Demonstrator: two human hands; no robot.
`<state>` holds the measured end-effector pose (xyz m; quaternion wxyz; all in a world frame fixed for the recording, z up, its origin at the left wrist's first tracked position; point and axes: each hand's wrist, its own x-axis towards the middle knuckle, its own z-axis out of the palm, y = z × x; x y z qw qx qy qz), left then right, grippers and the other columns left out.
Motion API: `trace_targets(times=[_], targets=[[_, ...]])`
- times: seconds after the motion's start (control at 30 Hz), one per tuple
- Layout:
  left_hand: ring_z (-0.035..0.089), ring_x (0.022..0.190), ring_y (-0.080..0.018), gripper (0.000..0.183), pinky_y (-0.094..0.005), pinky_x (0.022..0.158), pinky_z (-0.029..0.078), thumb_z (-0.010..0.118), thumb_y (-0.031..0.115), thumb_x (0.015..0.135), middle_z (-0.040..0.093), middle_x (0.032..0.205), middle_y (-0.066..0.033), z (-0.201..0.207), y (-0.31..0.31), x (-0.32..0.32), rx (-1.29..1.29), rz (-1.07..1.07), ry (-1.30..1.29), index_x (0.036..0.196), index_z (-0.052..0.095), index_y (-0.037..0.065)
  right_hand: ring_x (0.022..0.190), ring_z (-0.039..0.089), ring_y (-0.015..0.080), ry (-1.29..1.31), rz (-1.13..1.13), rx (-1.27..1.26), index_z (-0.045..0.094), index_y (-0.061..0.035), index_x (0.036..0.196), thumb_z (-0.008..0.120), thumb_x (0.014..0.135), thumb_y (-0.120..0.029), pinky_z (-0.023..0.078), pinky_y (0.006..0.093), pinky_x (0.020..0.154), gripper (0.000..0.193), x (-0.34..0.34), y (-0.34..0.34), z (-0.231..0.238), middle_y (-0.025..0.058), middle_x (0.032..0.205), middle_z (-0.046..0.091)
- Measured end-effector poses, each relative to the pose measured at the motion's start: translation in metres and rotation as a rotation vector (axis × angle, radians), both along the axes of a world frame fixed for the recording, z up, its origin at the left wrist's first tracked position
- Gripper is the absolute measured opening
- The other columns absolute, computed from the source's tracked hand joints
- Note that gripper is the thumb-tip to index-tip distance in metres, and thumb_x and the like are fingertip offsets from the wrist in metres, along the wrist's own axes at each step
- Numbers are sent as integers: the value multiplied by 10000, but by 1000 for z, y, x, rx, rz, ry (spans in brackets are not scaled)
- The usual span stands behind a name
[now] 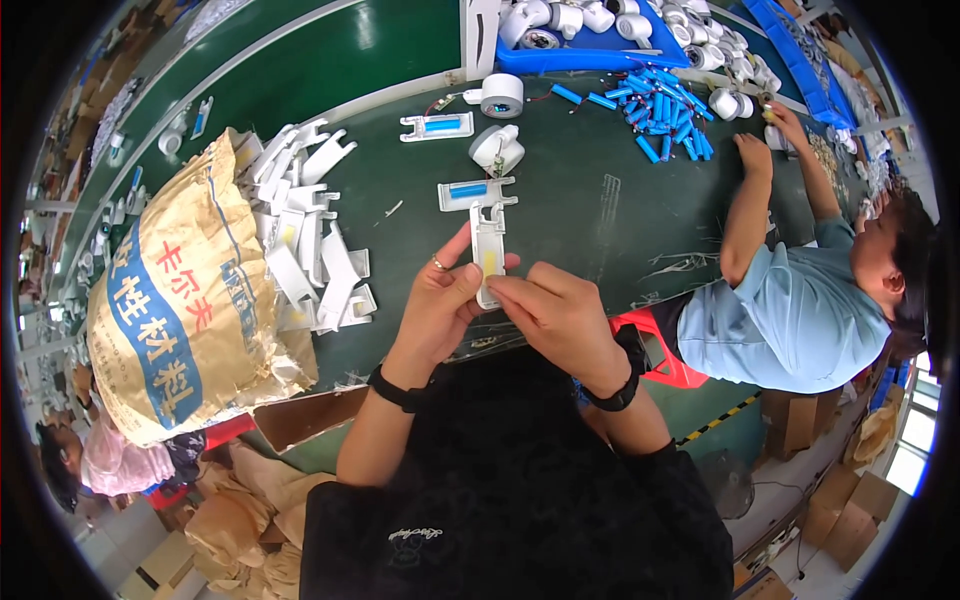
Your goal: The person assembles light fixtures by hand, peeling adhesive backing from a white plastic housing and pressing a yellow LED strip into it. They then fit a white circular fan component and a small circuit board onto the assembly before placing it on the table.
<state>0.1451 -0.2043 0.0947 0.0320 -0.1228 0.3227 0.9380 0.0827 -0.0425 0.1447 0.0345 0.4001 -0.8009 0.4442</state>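
Factory assy workshop: green workbench (570, 225) w/ piled blue batts (662, 108) & white plastic pcs (338, 265), co-worker (780, 325) alongside.

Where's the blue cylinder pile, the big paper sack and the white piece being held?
Blue cylinder pile (667, 110): head view, middle of the heap.
Big paper sack (195, 300): head view, broad printed side.
White piece (488, 241): head view, near its middle.

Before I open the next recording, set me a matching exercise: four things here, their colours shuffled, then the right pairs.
Things:
1. Held casing
2. Heaped battery cells
3. Paper sack
4. Tabletop

Colours:
A. Tan with a blue band
B. Dark green
C. White with a yellow patch
D. Mostly bright blue

Pairs: 1-C, 2-D, 3-A, 4-B
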Motion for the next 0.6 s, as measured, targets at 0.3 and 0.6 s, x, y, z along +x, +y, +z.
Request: trace_targets(times=[0.3, 0.6], targets=[[681, 1102, -268, 615, -398, 904, 600, 594, 135, 1013, 634, 1273, -230, -1, 6, -2, 24, -49, -56, 1561, 313, 118, 533, 559, 164, 5, -81, -29, 735, -69, 979, 738, 799, 6, 455, 298, 483, 195, -11, 9, -11, 51, 686, 512], [693, 987, -208, 315, -350, 879, 567, 594, 108, 998, 684, 1101, -105, -46, 117, -126, 43, -203, -120, 1282, 572, -27, 517, 457, 37, -702, -599, -772, 677, -9, 1024, 639, 979, -86, 363, 200, 432, 96, -40, 100, 0, -38, 711, 550]])
